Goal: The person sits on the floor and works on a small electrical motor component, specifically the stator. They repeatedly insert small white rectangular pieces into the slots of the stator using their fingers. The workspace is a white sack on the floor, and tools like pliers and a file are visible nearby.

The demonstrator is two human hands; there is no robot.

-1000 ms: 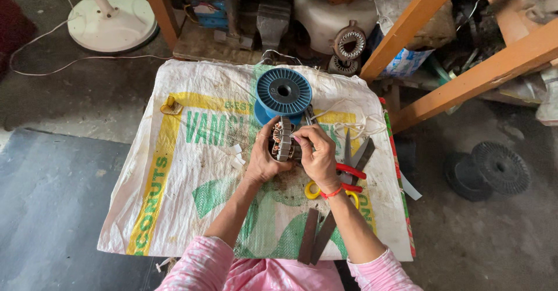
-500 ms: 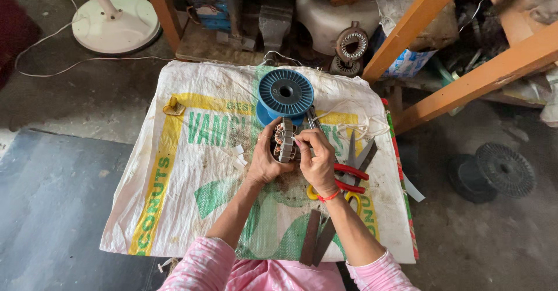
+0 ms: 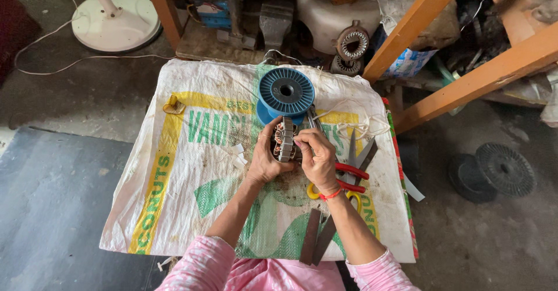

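While the left hand [image 3: 264,160] is cupping the motor stator [image 3: 285,142] upright over the woven sack [image 3: 192,169], its grip closed round the core to steady it, the right hand [image 3: 317,160] is pinching narrow at the stator's rim, apparently working the copper winding; what it's pinching is too small to tell. Blue wire spool [image 3: 286,93] is sitting just beyond the stator, likely for short feed. Red-handled scissors [image 3: 351,166] and yellow-handled scissors [image 3: 325,193] are lying beside the right wrist, within reach.
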